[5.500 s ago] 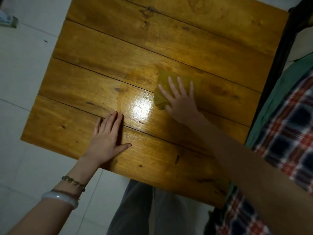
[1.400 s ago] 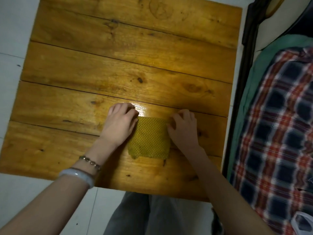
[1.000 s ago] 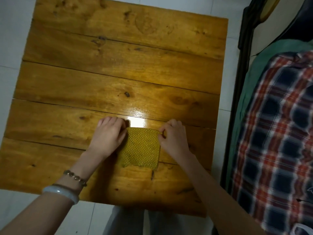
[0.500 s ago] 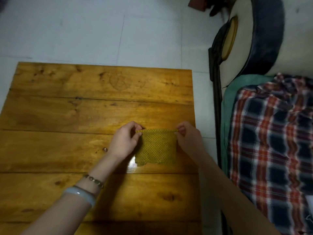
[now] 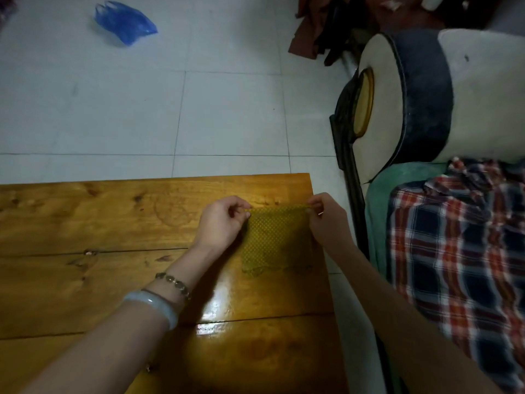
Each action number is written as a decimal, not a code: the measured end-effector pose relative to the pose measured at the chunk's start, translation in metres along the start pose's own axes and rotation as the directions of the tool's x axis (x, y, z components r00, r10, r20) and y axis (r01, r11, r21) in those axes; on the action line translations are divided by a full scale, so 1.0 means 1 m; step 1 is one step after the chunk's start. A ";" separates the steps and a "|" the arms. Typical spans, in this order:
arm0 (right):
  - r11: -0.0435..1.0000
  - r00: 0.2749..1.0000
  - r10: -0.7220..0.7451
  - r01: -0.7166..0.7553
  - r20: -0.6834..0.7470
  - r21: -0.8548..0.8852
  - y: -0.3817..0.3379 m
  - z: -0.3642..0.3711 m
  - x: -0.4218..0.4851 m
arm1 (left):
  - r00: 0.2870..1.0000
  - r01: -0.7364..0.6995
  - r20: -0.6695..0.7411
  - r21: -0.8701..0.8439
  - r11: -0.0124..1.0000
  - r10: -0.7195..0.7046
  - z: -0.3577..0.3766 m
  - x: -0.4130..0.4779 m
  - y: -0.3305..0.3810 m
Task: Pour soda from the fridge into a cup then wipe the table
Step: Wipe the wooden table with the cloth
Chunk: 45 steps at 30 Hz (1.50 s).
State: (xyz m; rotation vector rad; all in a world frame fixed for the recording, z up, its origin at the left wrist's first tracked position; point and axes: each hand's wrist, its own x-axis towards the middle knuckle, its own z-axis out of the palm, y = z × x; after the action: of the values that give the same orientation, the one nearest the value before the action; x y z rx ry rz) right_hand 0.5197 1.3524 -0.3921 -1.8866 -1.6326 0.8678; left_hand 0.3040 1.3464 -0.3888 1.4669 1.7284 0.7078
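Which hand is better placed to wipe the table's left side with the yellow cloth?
Probably the left hand: it pinches the cloth over the table, whose boards stretch to its side. The right hand pinches the other corner at the table's right edge.

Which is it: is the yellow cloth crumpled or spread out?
Spread out. The left hand and right hand each pinch a top corner, and the cloth stretches flat between them.

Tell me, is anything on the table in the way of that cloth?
Nothing visible. The left hand and right hand each pinch a top corner of the cloth, and the table around it shows only a glossy shine.
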 end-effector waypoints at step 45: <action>0.689 0.851 -0.060 0.413 0.522 -0.595 -0.128 -0.050 -0.059 | 0.929 -0.368 0.351 0.834 0.411 0.118 -0.088 -0.077 0.079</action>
State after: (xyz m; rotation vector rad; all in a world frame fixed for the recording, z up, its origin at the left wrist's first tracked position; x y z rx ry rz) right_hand 0.4657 1.3163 -0.2570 -1.8987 -2.7628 0.6635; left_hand 0.2808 1.2909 -0.2612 2.4437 1.7559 -0.4163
